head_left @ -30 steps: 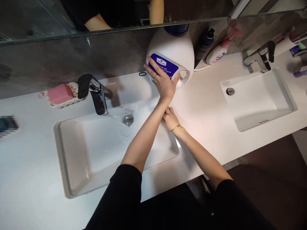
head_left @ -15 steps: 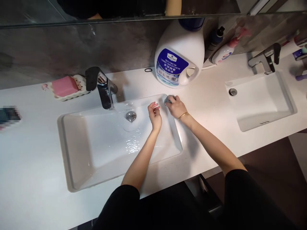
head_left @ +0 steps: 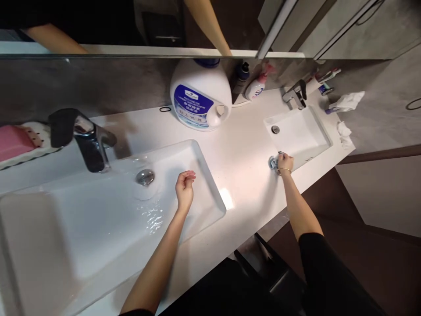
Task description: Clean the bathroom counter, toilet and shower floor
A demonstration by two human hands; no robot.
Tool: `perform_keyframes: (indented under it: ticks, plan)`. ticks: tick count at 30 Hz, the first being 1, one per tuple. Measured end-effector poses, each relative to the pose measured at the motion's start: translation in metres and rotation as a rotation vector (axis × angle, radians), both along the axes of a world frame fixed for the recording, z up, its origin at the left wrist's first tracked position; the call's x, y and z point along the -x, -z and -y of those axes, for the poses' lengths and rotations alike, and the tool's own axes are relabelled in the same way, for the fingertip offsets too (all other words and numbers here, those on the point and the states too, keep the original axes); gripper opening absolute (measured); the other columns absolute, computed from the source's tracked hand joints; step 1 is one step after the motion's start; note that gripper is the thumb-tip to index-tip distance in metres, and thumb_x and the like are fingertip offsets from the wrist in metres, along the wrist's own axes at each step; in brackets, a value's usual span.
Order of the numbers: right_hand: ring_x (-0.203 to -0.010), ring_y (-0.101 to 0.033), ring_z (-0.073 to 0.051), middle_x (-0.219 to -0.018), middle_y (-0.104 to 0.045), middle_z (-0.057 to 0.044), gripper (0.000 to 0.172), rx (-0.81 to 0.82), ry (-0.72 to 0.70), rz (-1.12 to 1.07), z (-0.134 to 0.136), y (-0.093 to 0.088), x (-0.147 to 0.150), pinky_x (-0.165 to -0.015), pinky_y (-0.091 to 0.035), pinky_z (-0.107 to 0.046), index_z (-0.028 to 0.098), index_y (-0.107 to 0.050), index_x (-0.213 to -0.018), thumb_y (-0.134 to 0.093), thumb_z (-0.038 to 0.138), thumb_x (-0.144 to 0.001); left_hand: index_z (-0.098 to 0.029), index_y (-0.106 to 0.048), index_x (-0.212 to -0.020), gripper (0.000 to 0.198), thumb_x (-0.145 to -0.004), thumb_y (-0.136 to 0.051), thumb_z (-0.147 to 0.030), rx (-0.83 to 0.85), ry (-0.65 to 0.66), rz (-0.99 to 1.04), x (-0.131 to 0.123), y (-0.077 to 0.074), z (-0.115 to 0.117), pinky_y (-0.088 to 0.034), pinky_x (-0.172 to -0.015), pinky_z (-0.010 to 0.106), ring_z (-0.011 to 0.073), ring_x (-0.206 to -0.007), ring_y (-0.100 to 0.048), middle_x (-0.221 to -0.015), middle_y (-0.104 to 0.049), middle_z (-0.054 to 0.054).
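My left hand [head_left: 184, 188] hangs over the right end of the left sink [head_left: 98, 228], fingers loosely curled and holding nothing. Water runs from the dark faucet [head_left: 86, 139] onto the drain [head_left: 145, 177]. My right hand [head_left: 285, 162] reaches far right along the white counter [head_left: 243, 149]. It is closed on a small grey-blue cloth or scrubber [head_left: 272, 163], pressed to the counter at the front left corner of the right sink [head_left: 301, 131]. A large white detergent jug [head_left: 200, 98] with a blue label stands at the back between the sinks.
A pink soap in a dish [head_left: 13, 142] lies at the far left. A black hair tie [head_left: 165, 109] sits beside the jug. Pump bottles [head_left: 255, 87], a second faucet [head_left: 296, 94] and crumpled tissues [head_left: 348, 102] are at the back right. A mirror runs above the backsplash.
My left hand came off the jug and dropped over the left sink. My right hand slid the grey-blue thing from the left sink's corner rightward to the right sink.
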State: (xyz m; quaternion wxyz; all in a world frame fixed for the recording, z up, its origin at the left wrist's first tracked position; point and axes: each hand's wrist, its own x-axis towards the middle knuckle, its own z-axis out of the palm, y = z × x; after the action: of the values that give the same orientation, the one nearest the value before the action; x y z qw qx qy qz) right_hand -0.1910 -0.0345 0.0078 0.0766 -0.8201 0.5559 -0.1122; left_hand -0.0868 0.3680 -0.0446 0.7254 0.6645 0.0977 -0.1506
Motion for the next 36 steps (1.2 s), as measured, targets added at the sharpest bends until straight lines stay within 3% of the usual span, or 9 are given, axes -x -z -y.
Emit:
perform_keyframes:
  ticks: [6,11,14,16,18,23,27,30,36]
  plan:
    - [-0.106,-0.051,-0.029,-0.120,-0.050,-0.019,0.041,-0.010,-0.013,0.075,-0.008,0.033,-0.075,-0.099,-0.038,-0.050,0.013,-0.069,-0.117,-0.040,0.018,-0.088,-0.020,-0.059,-0.092,0.018,-0.075,-0.054,-0.023,-0.037,-0.047,0.032,0.008,0.000,0.018,-0.048,-0.071,0.026,0.0121,-0.073,-0.063,-0.090,-0.065,0.002]
    - [-0.115,-0.047,-0.031,-0.128,-0.049,-0.018,0.043,-0.197,-0.570,0.108,-0.107,0.047,-0.109,-0.102,-0.038,-0.051,0.017,-0.064,-0.128,-0.043,0.015,-0.090,-0.019,-0.057,-0.092,0.019,-0.074,-0.055,-0.023,-0.057,-0.078,0.045,0.009,-0.003,0.037,-0.049,-0.068,0.025,0.0111,-0.070,-0.063,-0.087,-0.065,0.001]
    - [-0.118,-0.047,-0.028,-0.124,-0.053,-0.014,0.041,-0.331,-0.994,0.121,-0.179,0.039,-0.077,-0.103,-0.041,-0.046,0.021,-0.066,-0.125,-0.045,0.015,-0.091,-0.019,-0.057,-0.091,0.018,-0.074,-0.055,-0.023,-0.060,-0.080,0.063,0.008,-0.013,0.043,-0.049,-0.068,0.025,0.0106,-0.069,-0.063,-0.086,-0.065,0.001]
    - [-0.115,-0.050,-0.024,-0.118,-0.056,-0.011,0.040,-0.394,-1.168,0.208,-0.199,0.025,-0.034,-0.101,-0.045,-0.040,0.025,-0.066,-0.125,-0.042,0.017,-0.093,-0.019,-0.057,-0.091,0.018,-0.074,-0.056,-0.024,-0.064,-0.084,0.075,0.006,-0.019,0.042,-0.049,-0.068,0.025,0.0104,-0.069,-0.063,-0.086,-0.065,0.001]
    - [-0.114,-0.052,-0.022,-0.117,-0.057,-0.010,0.042,-0.346,-1.036,0.314,-0.186,0.010,0.017,-0.099,-0.047,-0.039,0.026,-0.061,-0.130,-0.037,0.021,-0.096,-0.019,-0.056,-0.091,0.018,-0.075,-0.056,-0.024,-0.072,-0.090,0.081,0.003,-0.023,0.038,-0.049,-0.068,0.025,0.0103,-0.069,-0.063,-0.087,-0.065,0.001]
    - [-0.126,-0.045,-0.035,-0.131,-0.051,-0.020,0.058,-0.028,-0.245,0.070,-0.076,-0.001,0.113,-0.103,-0.036,-0.063,0.017,-0.044,-0.145,-0.042,0.040,-0.092,-0.019,-0.057,-0.091,0.018,-0.074,-0.056,-0.024,-0.055,-0.148,0.058,0.004,-0.017,0.025,-0.048,-0.066,0.024,0.0102,-0.068,-0.062,-0.085,-0.065,0.000]
    - [-0.140,-0.030,-0.039,-0.146,-0.040,-0.024,0.071,-0.044,-0.314,-0.048,-0.037,0.026,0.103,-0.110,-0.027,-0.065,0.009,-0.037,-0.148,-0.044,0.046,-0.088,-0.019,-0.056,-0.091,0.016,-0.076,-0.055,-0.023,-0.030,-0.147,0.024,0.014,-0.005,0.011,-0.048,-0.068,0.024,0.0109,-0.070,-0.062,-0.087,-0.065,0.001]
    - [-0.142,-0.029,-0.034,-0.150,-0.039,-0.019,0.065,-0.119,-0.571,0.010,-0.074,0.041,0.052,-0.113,-0.028,-0.062,0.013,-0.031,-0.151,-0.037,0.039,-0.091,-0.019,-0.057,-0.092,0.017,-0.076,-0.051,-0.021,-0.043,-0.137,-0.018,0.020,0.003,-0.001,-0.047,-0.069,0.025,0.0116,-0.072,-0.062,-0.089,-0.064,0.002]
    - [-0.146,-0.023,-0.033,-0.150,-0.040,-0.019,0.061,-0.227,-0.871,0.022,-0.241,0.038,-0.042,-0.117,-0.027,-0.059,0.009,-0.034,-0.151,-0.036,0.016,-0.090,-0.020,-0.057,-0.095,0.017,-0.080,-0.049,-0.022,-0.051,-0.064,-0.047,0.021,0.009,-0.026,-0.047,-0.071,0.026,0.0130,-0.075,-0.061,-0.091,-0.065,0.003]
